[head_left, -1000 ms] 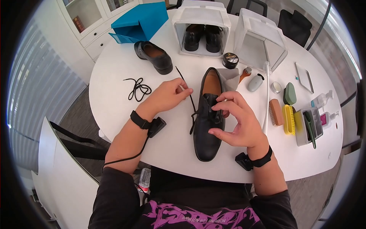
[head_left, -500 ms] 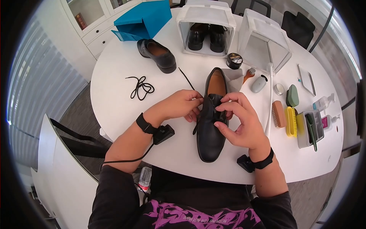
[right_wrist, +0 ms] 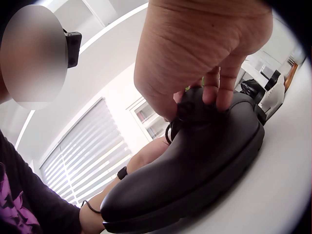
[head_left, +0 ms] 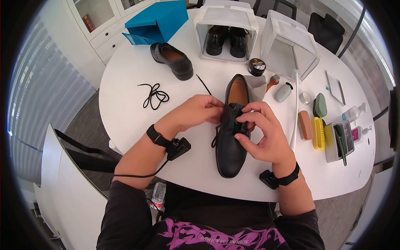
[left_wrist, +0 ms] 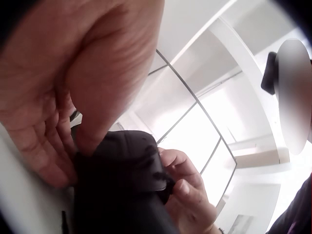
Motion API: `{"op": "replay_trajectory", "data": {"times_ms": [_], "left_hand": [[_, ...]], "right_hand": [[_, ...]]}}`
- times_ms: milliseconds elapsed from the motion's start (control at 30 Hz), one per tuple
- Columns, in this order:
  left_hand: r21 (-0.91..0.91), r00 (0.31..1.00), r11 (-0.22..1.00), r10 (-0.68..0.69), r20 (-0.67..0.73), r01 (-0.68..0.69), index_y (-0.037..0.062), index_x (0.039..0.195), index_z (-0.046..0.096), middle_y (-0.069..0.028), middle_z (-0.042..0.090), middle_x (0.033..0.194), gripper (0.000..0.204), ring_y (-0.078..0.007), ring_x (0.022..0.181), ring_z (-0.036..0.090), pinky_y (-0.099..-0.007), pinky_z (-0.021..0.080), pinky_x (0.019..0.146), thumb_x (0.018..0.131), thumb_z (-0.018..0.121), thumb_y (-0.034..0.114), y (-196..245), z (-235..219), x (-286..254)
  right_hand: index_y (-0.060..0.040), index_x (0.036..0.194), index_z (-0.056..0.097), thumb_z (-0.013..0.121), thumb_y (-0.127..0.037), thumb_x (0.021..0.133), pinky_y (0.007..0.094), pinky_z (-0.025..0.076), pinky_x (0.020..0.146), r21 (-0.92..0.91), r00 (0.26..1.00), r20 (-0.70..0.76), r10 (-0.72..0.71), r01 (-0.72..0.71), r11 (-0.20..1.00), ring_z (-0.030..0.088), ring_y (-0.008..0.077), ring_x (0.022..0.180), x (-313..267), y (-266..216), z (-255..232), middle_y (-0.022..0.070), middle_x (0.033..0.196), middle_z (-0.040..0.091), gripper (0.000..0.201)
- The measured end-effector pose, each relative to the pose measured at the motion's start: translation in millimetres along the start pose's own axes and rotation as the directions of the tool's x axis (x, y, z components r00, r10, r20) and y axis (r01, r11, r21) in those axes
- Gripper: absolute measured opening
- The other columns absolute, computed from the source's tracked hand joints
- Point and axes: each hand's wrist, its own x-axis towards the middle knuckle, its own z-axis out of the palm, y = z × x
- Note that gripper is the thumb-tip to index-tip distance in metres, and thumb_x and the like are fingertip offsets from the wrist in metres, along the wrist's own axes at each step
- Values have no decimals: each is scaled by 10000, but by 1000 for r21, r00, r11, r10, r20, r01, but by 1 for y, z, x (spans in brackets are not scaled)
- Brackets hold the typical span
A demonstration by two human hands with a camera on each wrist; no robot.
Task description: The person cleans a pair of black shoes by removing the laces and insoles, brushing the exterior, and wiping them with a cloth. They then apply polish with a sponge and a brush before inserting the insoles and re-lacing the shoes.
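A black leather shoe [head_left: 231, 154] lies sole down, toe toward the person. At its left side the left hand [head_left: 199, 112] has bent fingers against the upper; in the left wrist view this hand's [left_wrist: 107, 73] thumb and fingers lie on two sides of the shoe's [left_wrist: 122, 175] edge. Whether lace is between them is hidden. Over the lacing, the right hand [head_left: 266, 133] pinches the shoe's opening edge with curved fingers, seen too in the right wrist view, hand [right_wrist: 204, 53] above shoe [right_wrist: 195, 161]. A black lace [head_left: 203, 84] runs out beyond the left hand.
Another black shoe [head_left: 177, 62] and a coiled lace [head_left: 156, 96] lie at the back left. Behind stand a teal box [head_left: 156, 23] and a white box [head_left: 227, 16] holding shoes. A black tin [head_left: 256, 66], a yellow brush [head_left: 318, 133] and a grey caddy [head_left: 331, 146] are on the right.
The left hand has moved right, from beside the lace to the shoe's left edge. The right hand has stayed at the lacing, its thumb and fingers slightly shifted.
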Motion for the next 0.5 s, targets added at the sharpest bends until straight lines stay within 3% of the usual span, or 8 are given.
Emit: {"op": "replay_trajectory", "data": {"times_ms": [67,167,267,333,400,467,500], "left_hand": [[-305,995,951,-74,-64,51,-45,1449,635,-106,761,1267,364,-200,1141,761,-378,635,1085,1175,695,187,7,2,0],[-424,987,905,-24,-162,-47,-42,1484,596,-102,749,1285,418,-202,1178,744,-364,611,1126,1164,726,194,3,2,3],[-551,985,829,-1,-174,-97,-40,1521,557,-108,744,1283,434,-200,1201,737,-348,596,1140,1158,713,143,9,3,-1],[-614,983,776,46,-178,-148,-39,1512,565,-107,741,1280,409,-191,1178,733,-343,601,1120,1158,697,117,10,-3,-3],[-675,980,714,85,-182,-188,-38,1504,573,-106,738,1277,385,-182,1154,729,-338,606,1101,1158,682,92,13,-8,-6],[-648,918,662,171,-359,-377,-50,1520,584,-109,739,1316,378,-156,1093,713,-327,605,1041,1163,644,57,18,-15,-8],[-650,919,663,167,-356,-372,-50,1520,584,-109,739,1316,378,-156,1093,713,-327,605,1041,1163,644,57,19,-18,-9]], "right_hand": [[-64,1218,783,964,-56,859,309,591,807,1,1000,-3,-7,7,1000,673,182,930,0,0,-1,89,1338,652,403],[-58,1226,781,941,-52,890,312,600,817,-6,1000,6,-7,7,1000,676,183,927,-1,-2,-2,93,1346,650,372],[-37,1212,779,876,-14,956,311,608,825,14,1000,-10,-14,14,1000,693,185,939,0,2,-1,103,1338,655,275],[-8,1182,774,805,21,1013,313,614,817,0,993,-96,-69,70,998,712,191,936,0,6,3,116,1294,680,175],[2,1159,768,790,34,1021,308,620,804,-3,992,-126,-30,30,1000,723,192,928,1,3,4,117,1268,691,143],[13,1136,763,776,47,1029,302,626,792,-4,988,-157,14,-15,1000,734,192,920,0,0,5,119,1241,702,113],[17,1123,757,776,53,1026,299,635,784,23,984,-173,38,-34,999,740,189,912,1,-2,6,117,1229,706,105]]}}
